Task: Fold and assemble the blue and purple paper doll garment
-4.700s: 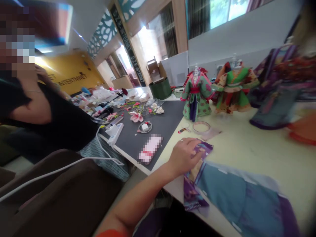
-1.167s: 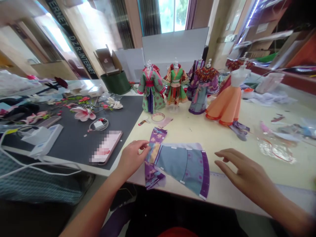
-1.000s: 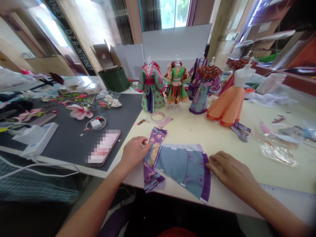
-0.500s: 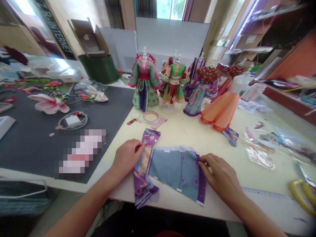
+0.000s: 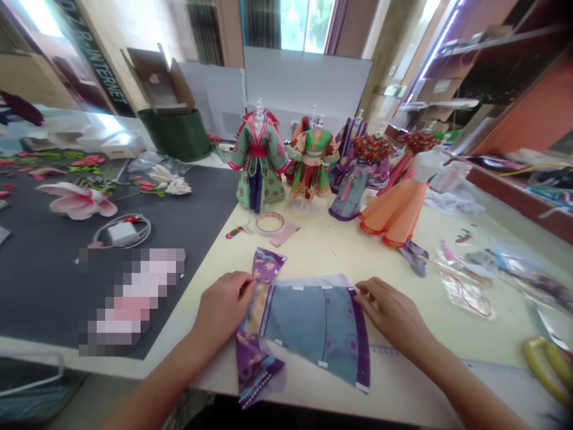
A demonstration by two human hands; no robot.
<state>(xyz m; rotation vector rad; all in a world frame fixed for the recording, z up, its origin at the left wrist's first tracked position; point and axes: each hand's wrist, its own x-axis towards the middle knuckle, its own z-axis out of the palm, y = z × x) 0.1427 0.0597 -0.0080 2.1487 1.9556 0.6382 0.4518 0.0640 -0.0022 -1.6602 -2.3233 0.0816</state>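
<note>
A fan-shaped blue paper skirt piece (image 5: 313, 325) with purple edges lies flat on the cream table (image 5: 349, 251) near its front edge. A purple patterned strip (image 5: 257, 358) pokes out from under its left side. My left hand (image 5: 221, 307) pinches the left edge of the skirt piece, fingers curled. My right hand (image 5: 391, 313) grips the right purple edge with thumb and fingertips. Both hands rest on the table.
A row of paper-dressed doll mannequins (image 5: 257, 161) stands behind, with an orange skirt one (image 5: 396, 209). A tape roll (image 5: 269, 223) sits before them. Left is a dark mat (image 5: 54, 269) with a phone (image 5: 129, 298), charger (image 5: 123, 230) and paper flowers (image 5: 78, 200). Yellow scissors (image 5: 548, 364) and plastic bags (image 5: 468, 289) lie right.
The view swung from the left neighbour to the table. My right hand came down and took the skirt's right edge. My left hand stayed on the left edge.
</note>
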